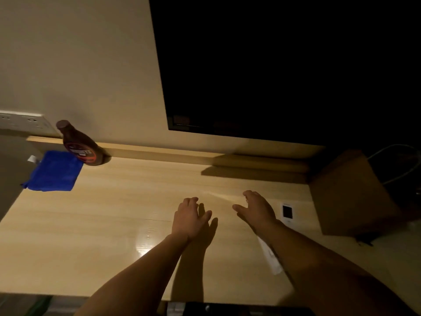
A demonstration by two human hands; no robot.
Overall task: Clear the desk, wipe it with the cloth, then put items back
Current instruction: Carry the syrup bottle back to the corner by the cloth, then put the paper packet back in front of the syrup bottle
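A light wooden desk (109,224) fills the lower view. A folded blue cloth (55,171) lies at its far left corner, with a brown syrup bottle (79,144) standing just behind it against the wall. My left hand (189,218) hovers over the desk's middle, fingers apart and holding nothing. My right hand (257,208) is beside it to the right, also spread and empty. A white remote control (287,213) lies under my right forearm, partly hidden by it.
A large dark screen (273,65) hangs on the wall above the desk. A brown cardboard box (350,195) stands at the right end, with cables (396,165) behind it. A wall socket (25,120) sits at far left.
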